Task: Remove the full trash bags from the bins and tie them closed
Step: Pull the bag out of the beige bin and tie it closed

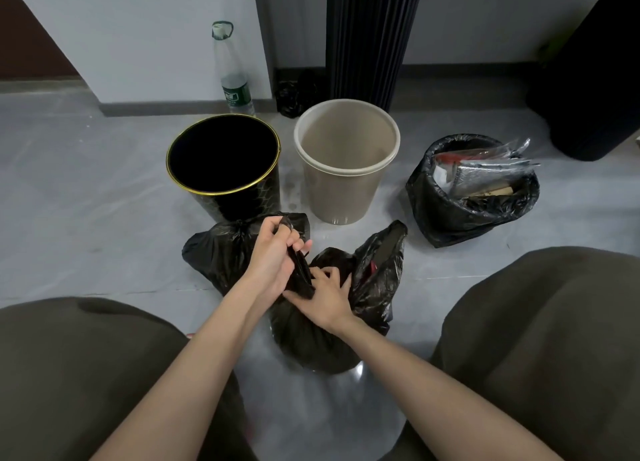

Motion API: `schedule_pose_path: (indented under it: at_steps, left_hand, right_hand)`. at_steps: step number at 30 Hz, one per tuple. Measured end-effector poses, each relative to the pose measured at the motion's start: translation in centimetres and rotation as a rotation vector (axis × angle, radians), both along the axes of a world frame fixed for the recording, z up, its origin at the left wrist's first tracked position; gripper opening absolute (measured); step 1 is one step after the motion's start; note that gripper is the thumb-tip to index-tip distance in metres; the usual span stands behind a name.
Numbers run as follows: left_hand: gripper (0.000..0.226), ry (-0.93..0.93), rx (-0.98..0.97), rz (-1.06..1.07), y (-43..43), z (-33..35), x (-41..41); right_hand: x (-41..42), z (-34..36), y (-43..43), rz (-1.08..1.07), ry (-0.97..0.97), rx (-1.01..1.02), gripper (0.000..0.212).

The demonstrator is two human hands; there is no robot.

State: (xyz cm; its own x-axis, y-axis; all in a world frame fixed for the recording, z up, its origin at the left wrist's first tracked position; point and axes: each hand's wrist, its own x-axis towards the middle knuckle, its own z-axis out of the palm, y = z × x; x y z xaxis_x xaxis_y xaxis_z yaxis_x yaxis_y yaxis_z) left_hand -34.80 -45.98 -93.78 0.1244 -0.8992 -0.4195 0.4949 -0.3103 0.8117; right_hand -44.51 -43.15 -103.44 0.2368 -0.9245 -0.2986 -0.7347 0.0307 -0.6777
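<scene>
Step in hand: tying the near bag [304, 342]. The black bin [223, 186] and the beige bin [346, 190] both stand unlined, so lifting-out looks done for these two.
Left hand [272, 252]: closed round a twisted strip [300, 268] of the bag's rim, holding it upright.
Right hand [327, 297]: just below and to the right of that grip, with fingers curled into the plastic at the bag's neck and pinching it.
Near bag's place: directly under both hands, on the floor between the knees.
Loose flap [382, 259]: to the right of the grip, standing open and ungathered.
Second bag [214, 252]: just beyond the left hand, with its neck apparently already gathered.
Open bag [450, 214]: well to the right and beyond the grip, mouth wide, wrappers showing, untied.
Bins' place: beyond the grip, side by side.
Poor view: the fingers may hide a first half-knot; I cannot tell.
Next move, as I judge it: the right hand must leave the neck, take the loose flap, twist it, then cross it over the held strip and cinch it.
</scene>
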Motion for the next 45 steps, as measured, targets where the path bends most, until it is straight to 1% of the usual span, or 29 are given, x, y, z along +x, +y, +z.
schedule_pose_path:
  at_steps: [2,5,8,10,12,14,16,17,19,21,22,23,24,25,27,28,30,31,33,35,36,37,38,39,40,41,42,44,45]
  left_hand:
    - [0.024,0.010,-0.002,0.027,0.0,0.2,0.6]
    - [0.023,-0.014,0.000,0.067,-0.1,0.5,1.4]
    - [0.020,-0.156,0.018,0.049,0.1,0.6,2.1]
    - [0.021,-0.362,0.032,-0.026,0.3,0.9,2.5]
    - [0.023,-0.662,-0.018,-0.127,0.5,1.5,2.7]
    - [0.023,-1.004,-0.183,-0.194,0.8,2.3,2.7]
    - [0.025,-1.356,-0.401,-0.259,1.1,3.0,2.4]
    - [0.031,-1.513,-0.489,-0.367,1.3,3.3,2.3]
    - [0.053,-1.747,-0.547,-0.716,1.9,2.8,2.0]
    - [0.074,-1.943,-0.496,-1.015,2.6,1.1,1.9]
    - [0.077,-1.999,-0.425,-1.111,3.0,0.2,1.8]
    - [0.074,-2.009,-0.342,-1.169,3.2,-0.6,1.8]
    - [0.065,-1.962,-0.259,-1.189,3.4,-1.1,1.7]
    - [0.051,-1.858,-0.192,-1.170,3.5,-1.4,1.6]
    - [0.024,-1.547,-0.088,-1.095,3.5,-1.7,1.1]
    - [0.019,-1.405,-0.034,-1.084,3.3,-1.6,0.9]
    - [0.025,-1.097,0.119,-1.026,3.0,-1.4,0.2]
    - [0.028,-0.879,0.230,-0.954,2.9,-1.3,-0.1]
    - [0.030,-0.355,0.441,-0.730,2.9,-1.2,-0.7]
    - [0.030,0.105,0.549,-0.475,3.0,-1.7,-0.7]
    - [0.029,0.275,0.564,-0.364,3.0,-2.0,-0.8]
    - [0.029,0.391,0.561,-0.276,3.0,-2.1,-0.8]
    - [0.030,0.434,0.543,-0.216,3.1,-2.5,-0.8]
    - [0.030,0.394,0.515,-0.198,3.1,-2.7,-1.0]
    - [0.028,0.249,0.471,-0.225,3.2,-3.2,-1.0]
    - [0.025,-0.013,0.399,-0.304,3.4,-3.6,-0.9]
    - [0.025,-0.388,0.307,-0.440,3.7,-3.9,-0.8]
    - [0.035,-1.195,0.096,-0.728,4.1,-4.5,-0.4]
    - [0.038,-1.530,0.011,-0.817,4.4,-4.6,-0.3]
  right_hand:
    - [-0.3,-0.1,-0.2,-0.017,-0.014,0.023,0.034]
    - [-1.1,0.1,-0.7,0.015,0.029,-0.001,0.030]
    - [-1.8,0.1,-0.9,0.057,0.138,-0.068,0.027]
    - [-2.3,0.1,-0.7,0.061,0.234,-0.104,0.025]
    - [-2.7,0.2,-0.5,0.075,0.323,-0.130,0.027]
    - [-2.8,0.5,-0.4,0.107,0.399,-0.153,0.029]
    - [-2.8,0.7,-0.4,0.139,0.461,-0.175,0.031]
    - [-2.8,0.8,-0.4,0.153,0.490,-0.181,0.031]
    - [-3.0,0.9,-0.4,0.171,0.532,-0.183,0.031]
    - [-3.2,1.0,-0.4,0.181,0.545,-0.178,0.031]
    - [-3.2,1.1,-0.3,0.185,0.550,-0.186,0.031]
    - [-3.3,1.2,-0.3,0.191,0.558,-0.194,0.030]
    - [-3.3,1.3,-0.3,0.198,0.564,-0.202,0.030]
    - [-3.4,1.3,-0.2,0.205,0.567,-0.208,0.030]
    - [-3.8,1.2,0.0,0.223,0.568,-0.218,0.030]
    - [-4.0,1.2,0.1,0.234,0.568,-0.223,0.029]
    - [-4.3,0.9,0.3,0.240,0.557,-0.239,0.030]
    - [-4.5,0.8,0.3,0.230,0.537,-0.244,0.031]
    - [-4.8,0.8,0.2,0.196,0.484,-0.243,0.034]
    - [-5.2,0.7,0.2,0.181,0.453,-0.241,0.034]
    - [-5.4,0.7,0.2,0.183,0.448,-0.248,0.034]
    - [-5.5,0.6,0.3,0.191,0.443,-0.262,0.034]
    - [-5.5,0.4,0.4,0.201,0.436,-0.287,0.034]
    - [-5.5,0.2,0.6,0.214,0.437,-0.314,0.033]
    - [-5.4,0.0,0.8,0.228,0.451,-0.342,0.032]
    - [-5.3,-0.3,0.9,0.234,0.474,-0.370,0.031]
    - [-5.3,-0.5,1.0,0.229,0.498,-0.394,0.029]
    - [-5.4,-0.7,1.1,0.209,0.541,-0.433,0.025]
    - [-5.4,-0.7,1.1,0.204,0.559,-0.446,0.024]
